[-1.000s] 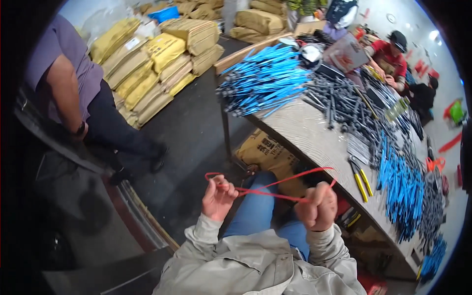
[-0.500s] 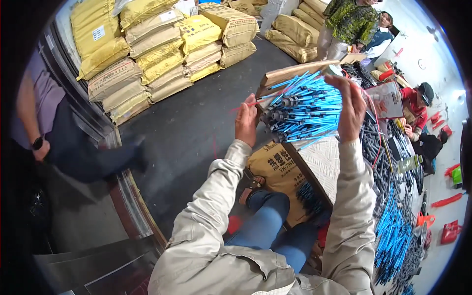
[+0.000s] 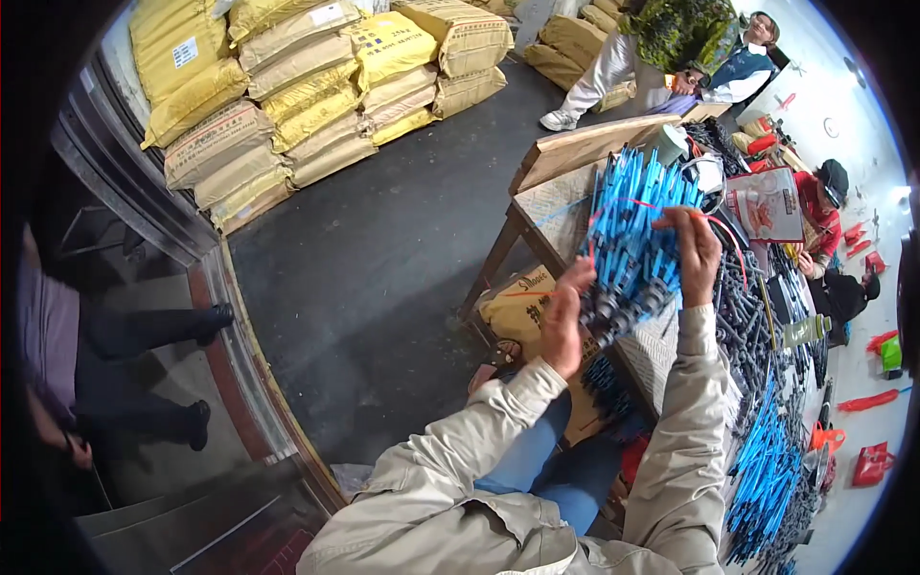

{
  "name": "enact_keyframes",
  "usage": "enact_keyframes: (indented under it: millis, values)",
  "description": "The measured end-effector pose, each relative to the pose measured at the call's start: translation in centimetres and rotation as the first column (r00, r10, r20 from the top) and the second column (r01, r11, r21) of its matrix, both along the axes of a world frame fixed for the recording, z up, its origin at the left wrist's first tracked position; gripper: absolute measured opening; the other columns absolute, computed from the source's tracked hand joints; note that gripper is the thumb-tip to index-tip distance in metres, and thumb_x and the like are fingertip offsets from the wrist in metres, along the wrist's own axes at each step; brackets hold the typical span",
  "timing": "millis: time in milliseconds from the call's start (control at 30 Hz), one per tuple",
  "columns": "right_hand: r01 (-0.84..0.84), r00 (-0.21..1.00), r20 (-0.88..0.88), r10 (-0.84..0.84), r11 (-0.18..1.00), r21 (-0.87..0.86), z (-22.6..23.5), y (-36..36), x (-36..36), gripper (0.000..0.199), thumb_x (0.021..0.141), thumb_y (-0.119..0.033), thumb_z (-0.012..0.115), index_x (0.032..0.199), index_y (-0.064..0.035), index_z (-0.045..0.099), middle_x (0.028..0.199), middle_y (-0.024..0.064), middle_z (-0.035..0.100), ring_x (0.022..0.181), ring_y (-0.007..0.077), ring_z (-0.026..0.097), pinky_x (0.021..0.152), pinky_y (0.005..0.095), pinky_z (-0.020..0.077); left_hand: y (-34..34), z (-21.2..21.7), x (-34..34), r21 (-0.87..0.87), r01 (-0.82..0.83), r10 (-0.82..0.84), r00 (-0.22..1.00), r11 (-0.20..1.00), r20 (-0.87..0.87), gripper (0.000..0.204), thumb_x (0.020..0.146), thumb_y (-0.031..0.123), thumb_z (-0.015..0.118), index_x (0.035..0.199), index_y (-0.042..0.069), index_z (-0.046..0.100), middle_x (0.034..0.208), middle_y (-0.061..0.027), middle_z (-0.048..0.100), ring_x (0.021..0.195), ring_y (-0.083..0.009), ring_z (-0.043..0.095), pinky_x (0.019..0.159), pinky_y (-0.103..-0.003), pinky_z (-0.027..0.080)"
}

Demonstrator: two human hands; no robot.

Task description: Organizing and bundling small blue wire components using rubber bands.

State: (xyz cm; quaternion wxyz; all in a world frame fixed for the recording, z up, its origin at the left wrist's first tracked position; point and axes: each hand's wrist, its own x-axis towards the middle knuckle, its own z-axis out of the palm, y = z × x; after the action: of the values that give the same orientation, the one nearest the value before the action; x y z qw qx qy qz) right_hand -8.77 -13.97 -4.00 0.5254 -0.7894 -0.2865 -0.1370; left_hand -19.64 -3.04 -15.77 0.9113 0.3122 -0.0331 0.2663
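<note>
A bundle of thin blue sticks [image 3: 628, 206] with dark grey fittings on its near end lies tilted on the worktable [image 3: 551, 211]. A thin red string [image 3: 632, 201] passes over its top. My right hand [image 3: 698, 254] is at the bundle's right side, thumb and fingers pinching the string. My left hand [image 3: 565, 321] is closed beside the dark fittings at the near left. A loose end of the string sticks out leftward from it; its fingertips are partly hidden.
Loose blue sticks [image 3: 767, 479] and dark parts [image 3: 733, 297] heap along the right. Beneath the table lies a tan sack [image 3: 517, 311]. Stacked sacks [image 3: 316, 115] stand at the far left. One person walks at left [image 3: 134, 374]; others are at the far right [image 3: 819, 206].
The bundle has turned, its dark ends swinging from the left to the near side, and it sits lower on the table. My left hand moved right and nearer. The person at left stepped back leftward.
</note>
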Motion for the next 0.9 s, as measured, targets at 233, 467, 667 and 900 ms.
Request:
enact_keyframes:
  millis: [233, 467, 667, 900]
  values:
    - [0.122, 0.992, 0.027, -0.123, 0.992, 0.014, -0.8, -5.0, -1.6, 0.023, 0.094, -0.014, 0.044, 0.097, 0.0006, 0.062, 0.077, 0.0085, 0.064, 0.072, 0.0149, 0.06, 0.073, 0.0222, 0.0431, -1.8, -0.2, -1.8, 0.335, 0.002, -0.029, 0.997, 0.942, 0.075, 0.03, 0.096, 0.022, 0.039, 0.109, 0.003, 0.059, 0.132, -0.0116, 0.046, 0.127, -0.0265, 0.037, 0.106, -0.037, 0.026]
    - [0.072, 0.996, 0.044, -0.084, 0.974, 0.214, 0.3, -4.8, -1.6, 0.024, 0.094, -0.016, 0.045, 0.097, 0.0009, 0.062, 0.072, 0.0067, 0.062, 0.066, 0.0128, 0.056, 0.07, 0.0222, 0.0426, 5.7, 3.6, -4.8, 0.643, -0.155, 0.075, 0.986, 0.75, 0.15, 0.023, 0.092, 0.011, 0.043, 0.102, -0.001, 0.06, 0.11, -0.0139, 0.057, 0.094, -0.0232, 0.056, 0.086, -0.032, 0.045]
    - [0.268, 0.942, 0.081, -0.325, 0.877, 0.399, 2.2, -6.5, -3.1, 0.026, 0.095, -0.017, 0.043, 0.094, 0.0006, 0.062, 0.068, 0.0043, 0.059, 0.06, 0.0116, 0.052, 0.063, 0.0245, 0.0422, 9.6, 10.6, 1.2, 0.632, -0.212, 0.209, 0.975, 0.746, 0.08, 0.023, 0.091, 0.009, 0.041, 0.091, -0.002, 0.061, 0.08, -0.007, 0.063, 0.063, -0.017, 0.057, 0.065, -0.025, 0.048]
    - [0.792, 0.582, 0.386, -0.716, 0.391, -0.468, -2.8, -13.9, -3.2, 0.027, 0.09, -0.022, 0.044, 0.083, -0.0063, 0.064, 0.059, 0.0068, 0.058, 0.051, 0.0194, 0.052, 0.049, 0.0296, 0.0412, 9.0, 4.9, 15.7, 0.857, 0.454, 0.046, 0.877, 0.243, -0.477, 0.03, 0.092, 0.025, 0.046, 0.09, 0.0, 0.061, 0.07, -0.0028, 0.056, 0.061, -0.0104, 0.05, 0.059, -0.023, 0.042]
